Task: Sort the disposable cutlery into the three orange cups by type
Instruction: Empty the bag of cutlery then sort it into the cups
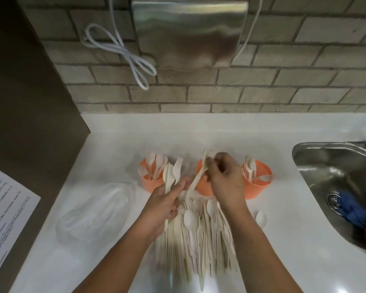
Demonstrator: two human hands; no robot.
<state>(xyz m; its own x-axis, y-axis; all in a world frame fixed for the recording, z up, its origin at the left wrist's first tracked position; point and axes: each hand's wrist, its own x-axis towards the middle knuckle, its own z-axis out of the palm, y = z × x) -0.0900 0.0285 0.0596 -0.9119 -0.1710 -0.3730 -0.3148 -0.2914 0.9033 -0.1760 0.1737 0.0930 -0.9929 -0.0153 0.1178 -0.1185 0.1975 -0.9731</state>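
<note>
Three orange cups stand in a row on the white counter. The left cup holds spoons, the right cup holds forks, and the middle cup is partly hidden behind my right hand. My left hand grips a small bunch of cream cutlery, a fork and knives pointing up. My right hand pinches a single cream knife over the middle cup. A big pile of mixed cream cutlery lies below both hands.
A crumpled clear plastic bag lies left of the pile. One loose spoon sits to the right. A steel sink with blue and red cloth is at the right. A printed sheet hangs at the left edge. Brick wall behind.
</note>
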